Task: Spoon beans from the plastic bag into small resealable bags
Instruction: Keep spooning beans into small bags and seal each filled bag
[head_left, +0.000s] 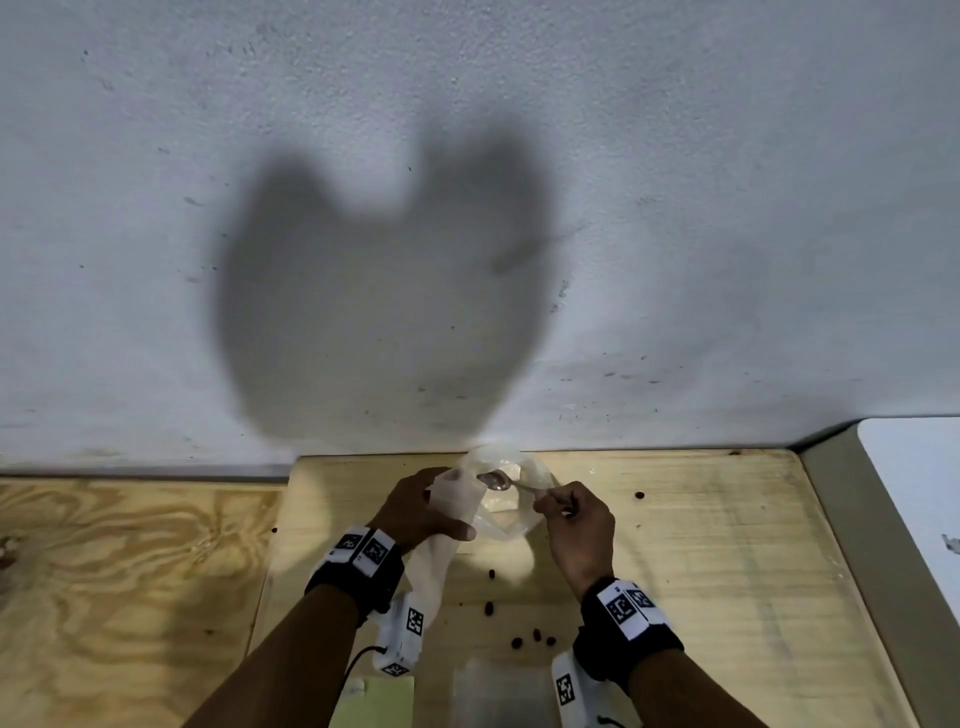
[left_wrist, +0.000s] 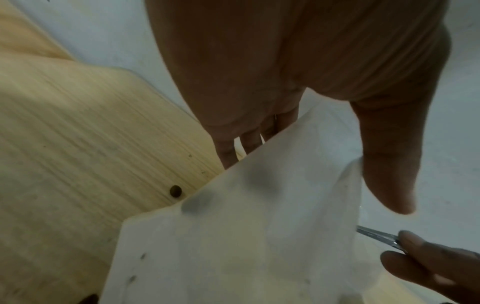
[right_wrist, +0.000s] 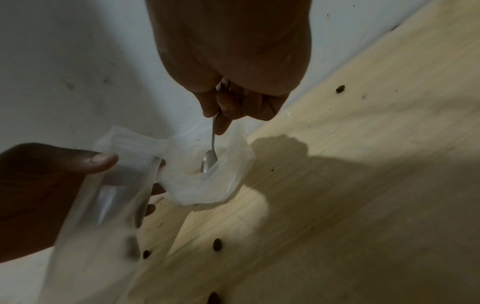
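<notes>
My left hand (head_left: 422, 512) grips a translucent white plastic bag (head_left: 498, 512) by its bunched side, thumb over the film (left_wrist: 285, 205). The bag's mouth (right_wrist: 205, 176) stands open above the wooden table. My right hand (head_left: 574, 512) pinches the handle of a metal spoon (head_left: 501, 482), whose bowl (right_wrist: 208, 162) dips inside the bag's mouth. The spoon looks empty. Several dark beans (head_left: 535, 636) lie loose on the table near my wrists. A small clear resealable bag (head_left: 501, 693) lies flat at the near edge.
The light wooden table (head_left: 701, 545) butts against a white wall (head_left: 467, 208). A darker plywood surface (head_left: 130, 571) adjoins on the left. A white object (head_left: 919, 493) stands at the right. A pale yellow-green sheet (head_left: 379, 699) lies by the small bag.
</notes>
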